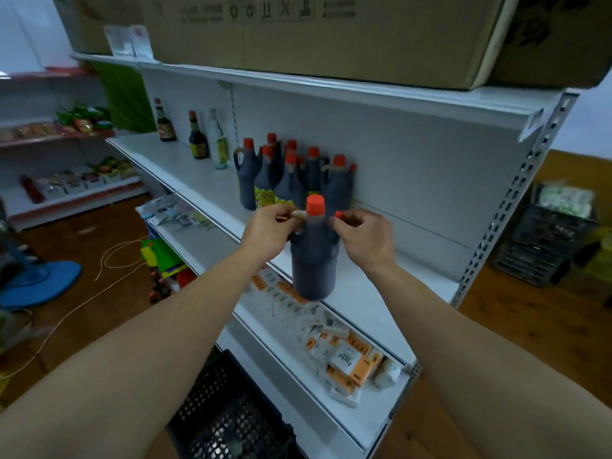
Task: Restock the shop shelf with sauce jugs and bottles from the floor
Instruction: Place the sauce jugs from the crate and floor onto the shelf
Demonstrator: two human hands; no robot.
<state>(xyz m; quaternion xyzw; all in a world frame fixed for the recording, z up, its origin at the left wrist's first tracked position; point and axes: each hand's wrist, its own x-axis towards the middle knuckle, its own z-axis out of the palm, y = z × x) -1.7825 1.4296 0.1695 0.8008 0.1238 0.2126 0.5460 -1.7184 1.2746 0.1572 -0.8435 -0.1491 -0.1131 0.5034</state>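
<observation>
I have the dark sauce jug [314, 256] held upright at the front edge of the shelf [205, 190]. The fingers of my left hand [268, 231] curl round its handle. My right hand [364, 236] pinches its small orange-tipped side piece. More jugs [284, 180] stand behind.

Figure: goods and storage around the work area.
Cardboard box [331, 28] overhead; tissue packs [344, 362] (orange and white) below; black crate [228, 415] lowest.

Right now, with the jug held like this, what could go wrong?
The left hand and right hand hold the dark orange-capped plastic sauce jug only near its neck; it could swing or slip. Its base seems level with the white metal shelf's front edge and might catch it. It could topple the standing dark jugs behind.
</observation>
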